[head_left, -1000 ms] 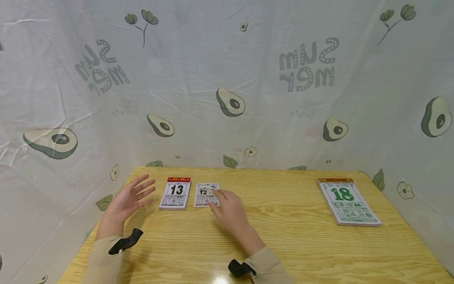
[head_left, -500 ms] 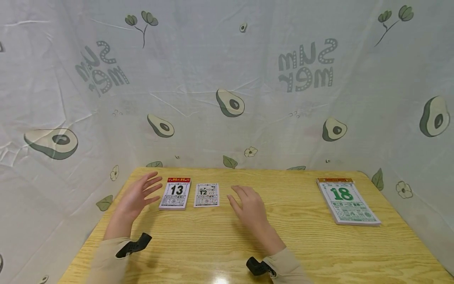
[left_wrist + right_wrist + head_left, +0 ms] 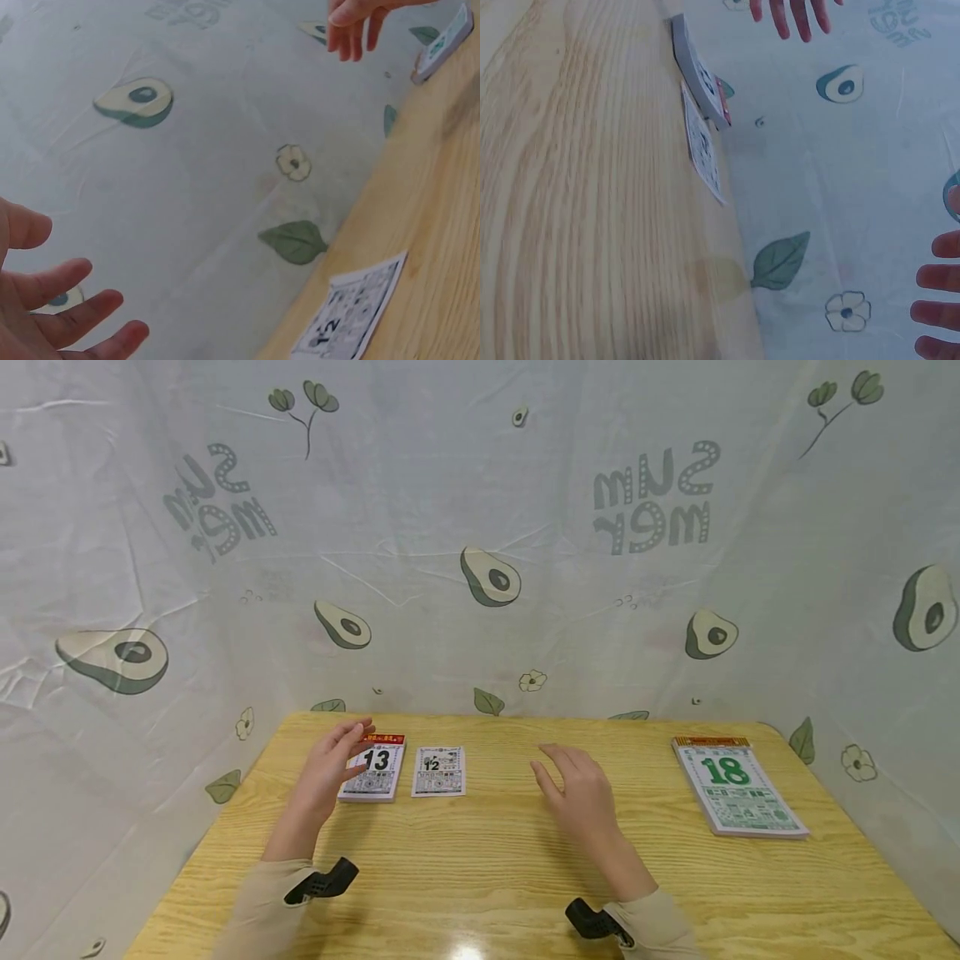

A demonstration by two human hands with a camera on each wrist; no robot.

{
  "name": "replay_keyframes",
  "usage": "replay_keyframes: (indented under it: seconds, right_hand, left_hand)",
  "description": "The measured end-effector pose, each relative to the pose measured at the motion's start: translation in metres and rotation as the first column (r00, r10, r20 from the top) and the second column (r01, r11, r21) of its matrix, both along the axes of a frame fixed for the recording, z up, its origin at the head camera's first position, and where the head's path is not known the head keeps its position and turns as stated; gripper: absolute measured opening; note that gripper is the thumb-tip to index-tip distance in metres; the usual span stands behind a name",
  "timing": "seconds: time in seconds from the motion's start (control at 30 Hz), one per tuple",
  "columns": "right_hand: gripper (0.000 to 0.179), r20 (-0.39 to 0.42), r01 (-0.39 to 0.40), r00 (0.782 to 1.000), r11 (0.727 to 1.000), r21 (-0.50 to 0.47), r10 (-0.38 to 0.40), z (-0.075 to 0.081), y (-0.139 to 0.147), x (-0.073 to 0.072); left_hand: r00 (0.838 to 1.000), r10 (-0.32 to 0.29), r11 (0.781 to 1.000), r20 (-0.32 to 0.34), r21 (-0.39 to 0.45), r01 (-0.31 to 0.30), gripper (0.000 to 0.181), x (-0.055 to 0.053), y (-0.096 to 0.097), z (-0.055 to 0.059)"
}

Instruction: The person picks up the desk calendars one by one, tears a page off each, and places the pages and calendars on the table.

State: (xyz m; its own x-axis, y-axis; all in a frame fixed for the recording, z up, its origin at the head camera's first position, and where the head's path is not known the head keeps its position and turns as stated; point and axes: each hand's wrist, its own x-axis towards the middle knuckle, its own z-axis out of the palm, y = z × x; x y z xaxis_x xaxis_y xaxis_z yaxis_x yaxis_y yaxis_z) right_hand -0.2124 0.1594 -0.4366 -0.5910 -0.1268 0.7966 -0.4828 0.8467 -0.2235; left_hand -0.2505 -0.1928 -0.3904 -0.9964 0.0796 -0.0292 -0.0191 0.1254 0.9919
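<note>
My left hand [image 3: 327,772] is raised with its fingers apart and nothing in them. In the head view it overlaps the left part of a small tear-off calendar [image 3: 387,768] with a red header and a black 13. Just right of that calendar, a loose calendar page [image 3: 439,772] marked 12 lies flat on the table; the left wrist view also shows this page [image 3: 346,311]. My right hand [image 3: 581,789] hovers over the middle of the table, fingers loosely bent and holding nothing. It is between the loose page and a larger tear-off calendar [image 3: 731,789] with a green 18.
The wooden table [image 3: 450,877] runs back to a pale hanging cloth [image 3: 420,652] printed with avocados, leaves and flowers. This cloth encloses the back and both sides. A black wrist camera [image 3: 322,882] sits on the left sleeve, another camera [image 3: 596,921] on the right one.
My right hand has moved right, off the loose page. My left hand has shifted right, from beside the 13 calendar to overlapping it in the head view. The calendars and page lie as before.
</note>
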Motion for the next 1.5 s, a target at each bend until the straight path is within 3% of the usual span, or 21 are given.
replay_keyframes:
  seconds: [0.33,0.63,0.93,1.1,1.37,1.5]
  right_hand:
    - [0.033,0.005,0.065,0.998,0.998,-0.019,-0.065,0.004,0.043,0.009]
    - [0.034,0.049,0.139,0.989,0.99,-0.037,-0.137,0.001,0.083,0.019]
    - [0.031,-0.011,0.175,0.984,0.984,-0.028,-0.175,0.0,0.116,0.03]
    - [0.032,0.03,0.203,0.979,0.978,-0.041,-0.202,-0.002,0.132,0.036]
    - [0.042,-0.041,0.25,0.967,0.968,-0.026,-0.25,-0.001,0.159,0.046]
    - [0.034,-0.025,0.284,0.958,0.958,-0.034,-0.285,0.0,0.172,0.051]
  left_hand:
    - [0.999,-0.019,0.998,-0.051,-0.055,0.017,0.044,0.003,0.044,0.006]
    - [0.993,-0.078,0.995,-0.094,-0.064,0.072,0.038,0.003,0.085,0.008]
    - [0.984,-0.127,0.99,-0.127,-0.072,0.119,0.04,0.005,0.125,0.007]
    - [0.975,-0.19,0.981,-0.115,-0.054,0.185,0.041,0.009,0.145,0.011]
    - [0.959,-0.267,0.963,-0.092,0.011,0.269,0.04,0.01,0.176,0.011]
    - [0.953,-0.29,0.956,-0.082,0.025,0.293,0.039,0.01,0.193,0.011]
